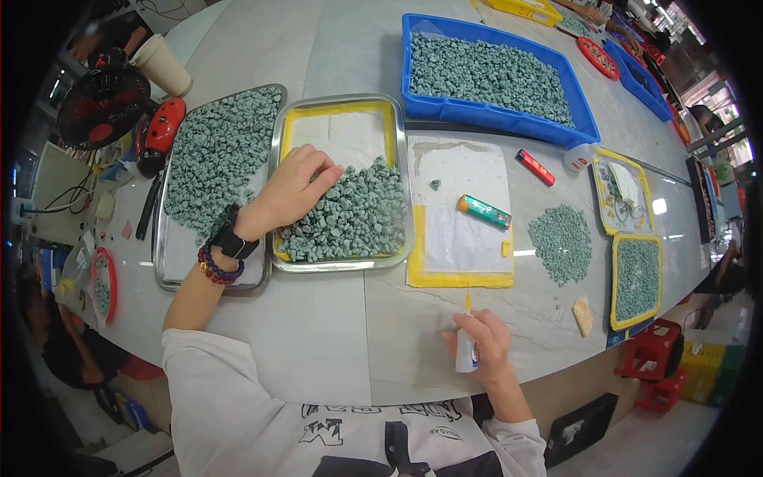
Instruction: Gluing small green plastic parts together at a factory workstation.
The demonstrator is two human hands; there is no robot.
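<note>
Green stones (350, 219) lay heaped in the middle steel tray (401, 159) on the table (318, 334), where the left hand (290, 191) picked with curled fingers. The right hand (485, 346) gripped a small glue bottle (466, 350). Only one stone (435, 184) sat on the white sheet (461, 207), so most work remained.

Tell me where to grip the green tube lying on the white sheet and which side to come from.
Grip the green tube across its middle, coming from above. It lies flat on the white sheet, slanted, with bare sheet along both long sides, so fingers can likely close over its narrow width. The ends, one orange, give less to hold.
</note>
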